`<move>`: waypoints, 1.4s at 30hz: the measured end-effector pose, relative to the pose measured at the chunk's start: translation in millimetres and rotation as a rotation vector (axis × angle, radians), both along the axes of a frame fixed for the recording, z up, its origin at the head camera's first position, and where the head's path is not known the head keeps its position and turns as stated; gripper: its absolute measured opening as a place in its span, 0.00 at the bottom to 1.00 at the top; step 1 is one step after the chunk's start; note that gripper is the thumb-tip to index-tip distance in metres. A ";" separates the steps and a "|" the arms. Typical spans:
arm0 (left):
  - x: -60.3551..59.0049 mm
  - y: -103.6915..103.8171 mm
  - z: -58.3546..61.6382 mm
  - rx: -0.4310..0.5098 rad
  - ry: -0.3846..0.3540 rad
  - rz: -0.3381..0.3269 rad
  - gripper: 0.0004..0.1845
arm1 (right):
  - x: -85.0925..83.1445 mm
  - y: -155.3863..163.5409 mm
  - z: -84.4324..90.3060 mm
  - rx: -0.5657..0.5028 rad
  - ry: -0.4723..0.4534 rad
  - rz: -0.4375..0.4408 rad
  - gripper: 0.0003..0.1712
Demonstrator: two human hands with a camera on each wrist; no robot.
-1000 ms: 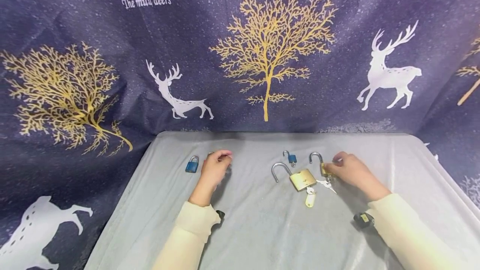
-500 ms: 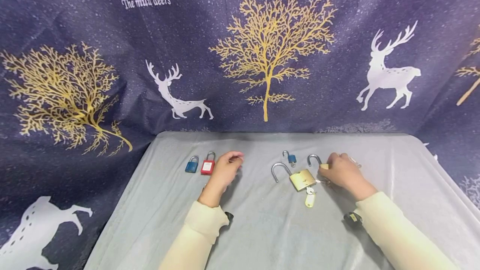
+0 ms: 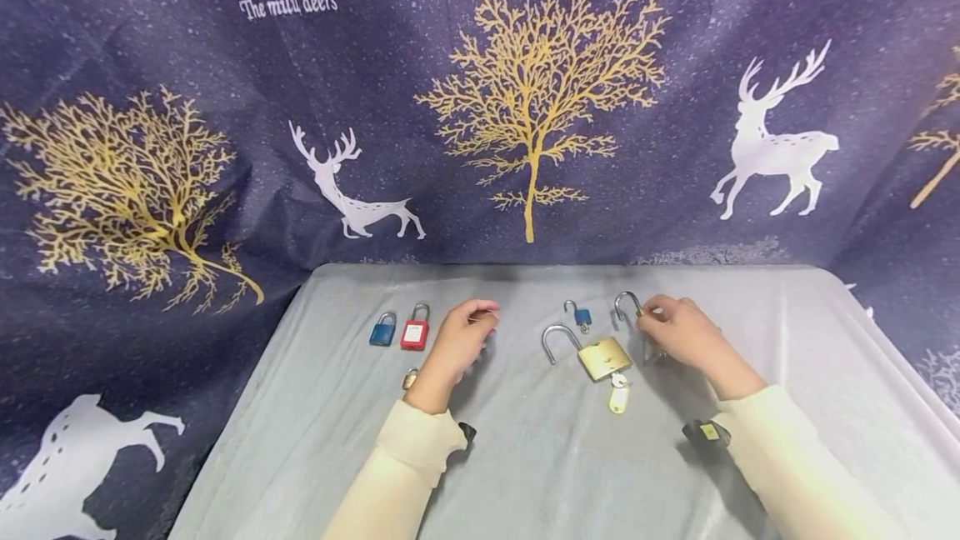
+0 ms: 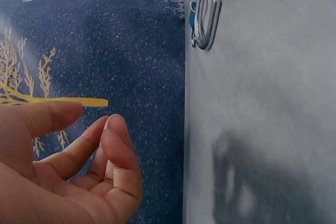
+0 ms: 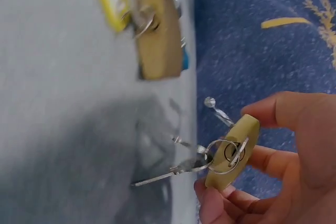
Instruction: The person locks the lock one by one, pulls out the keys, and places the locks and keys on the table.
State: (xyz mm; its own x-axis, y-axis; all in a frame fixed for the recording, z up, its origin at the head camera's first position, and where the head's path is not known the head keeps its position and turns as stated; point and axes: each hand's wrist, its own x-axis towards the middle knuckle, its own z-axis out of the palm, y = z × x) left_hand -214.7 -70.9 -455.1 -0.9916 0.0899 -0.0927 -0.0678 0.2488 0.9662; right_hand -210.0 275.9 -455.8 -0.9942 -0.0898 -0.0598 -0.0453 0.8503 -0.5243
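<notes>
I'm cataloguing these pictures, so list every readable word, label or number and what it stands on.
"Hppy everyday": on the backdrop
"The milu deers": on the backdrop, just below
Label on the red lock: too small to read
Held lock, big brass lock, tag: no legible marks

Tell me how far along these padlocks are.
This looks like locking up. Probably done: the closed blue padlock and red padlock, shackles shut. In hand: the right hand holds an open brass padlock with keys. Apparently left: the large brass padlock and small blue padlock, both open.
</notes>
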 end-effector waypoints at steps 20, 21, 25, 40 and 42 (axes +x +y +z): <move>-0.2 27.6 12.9 0.067 0.024 -0.040 0.14 | 16.8 -47.6 39.0 -0.227 0.093 0.047 0.18; 0.1 28.1 13.7 0.070 0.027 -0.042 0.15 | 17.4 -50.5 40.3 -0.240 0.101 0.050 0.17; 1.4 30.7 14.7 0.091 0.029 -0.047 0.15 | 19.7 -59.9 44.7 -0.278 0.111 0.052 0.17; 7.5 42.0 12.8 0.267 0.009 -0.101 0.21 | 26.2 -86.4 43.0 -0.552 0.033 0.143 0.20; 8.5 42.5 13.9 0.291 0.014 -0.103 0.20 | 26.7 -88.1 39.9 -0.591 0.018 0.154 0.20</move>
State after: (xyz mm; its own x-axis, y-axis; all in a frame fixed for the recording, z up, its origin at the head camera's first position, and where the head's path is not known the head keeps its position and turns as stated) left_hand -206.2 -28.4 -441.2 -0.9769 0.2108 -0.0345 -0.0426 -0.0341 0.9985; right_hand -183.3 187.8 -415.8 -0.9675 -0.2456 0.0607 -0.1578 0.3982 -0.9036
